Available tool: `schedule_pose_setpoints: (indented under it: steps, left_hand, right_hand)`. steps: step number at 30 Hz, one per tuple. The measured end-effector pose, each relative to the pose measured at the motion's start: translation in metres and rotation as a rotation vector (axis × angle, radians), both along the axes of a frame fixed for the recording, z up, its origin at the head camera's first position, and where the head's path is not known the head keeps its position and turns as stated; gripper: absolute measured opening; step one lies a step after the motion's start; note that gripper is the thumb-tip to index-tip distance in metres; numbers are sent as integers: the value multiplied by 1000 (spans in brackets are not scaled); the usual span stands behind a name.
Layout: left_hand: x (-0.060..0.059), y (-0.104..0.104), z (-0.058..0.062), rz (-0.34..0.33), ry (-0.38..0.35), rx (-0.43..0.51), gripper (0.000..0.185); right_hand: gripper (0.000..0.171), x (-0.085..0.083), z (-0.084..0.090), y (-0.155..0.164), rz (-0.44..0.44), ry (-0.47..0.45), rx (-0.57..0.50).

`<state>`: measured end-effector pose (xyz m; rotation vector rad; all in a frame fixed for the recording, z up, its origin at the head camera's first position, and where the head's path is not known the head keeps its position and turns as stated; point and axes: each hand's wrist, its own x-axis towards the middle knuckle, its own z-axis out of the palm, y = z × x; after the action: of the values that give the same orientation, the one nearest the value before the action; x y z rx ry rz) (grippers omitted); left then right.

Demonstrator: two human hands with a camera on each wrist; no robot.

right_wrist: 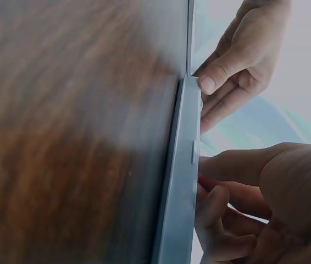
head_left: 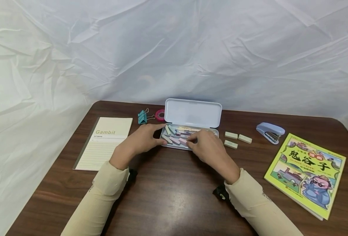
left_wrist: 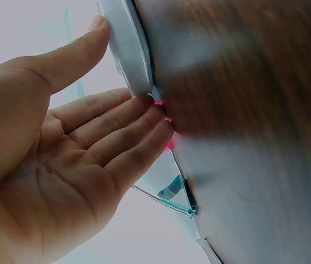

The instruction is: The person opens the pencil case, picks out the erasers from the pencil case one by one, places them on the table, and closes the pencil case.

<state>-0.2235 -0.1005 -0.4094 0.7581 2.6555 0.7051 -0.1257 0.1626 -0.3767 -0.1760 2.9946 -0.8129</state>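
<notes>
A Gambit notebook [head_left: 104, 143], binder clip [head_left: 142, 117], tape roll [head_left: 160, 115], stapler [head_left: 270, 132] and comic book [head_left: 306, 174] lie on the table [head_left: 168, 193].

Smooth, slightly glossy plastic pencil case [head_left: 191, 113] on a glossy wood-grain table [head_left: 174, 196]; creased cloth backdrop [head_left: 174, 49].

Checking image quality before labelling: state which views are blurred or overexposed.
Head view: sharp, evenly lit, bowed edges. Left wrist view: left hand washed out, table blurred. Right wrist view: table blurred, pencil case rim soft, background blown out.
</notes>
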Motion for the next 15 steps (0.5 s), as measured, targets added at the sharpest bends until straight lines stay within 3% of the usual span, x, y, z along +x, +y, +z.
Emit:
schedule_pose_setpoints:
  steps: [2, 3, 10, 15]
  left_hand:
    - [1, 1, 2, 2, -1, 5, 83]
    - [1, 0, 3, 3, -4, 7, 83]
    - [-17, -6, -27, -7, 28, -8, 87]
    - [-21, -7, -32, -6, 28, -23, 86]
  right_hand:
    - [17, -2, -7, 3, 2, 26, 6]
    - [18, 0, -1, 2, 0, 16, -8]
    - [12, 5, 9, 3, -16, 7, -64]
    - [10, 6, 10, 8, -7, -8, -99]
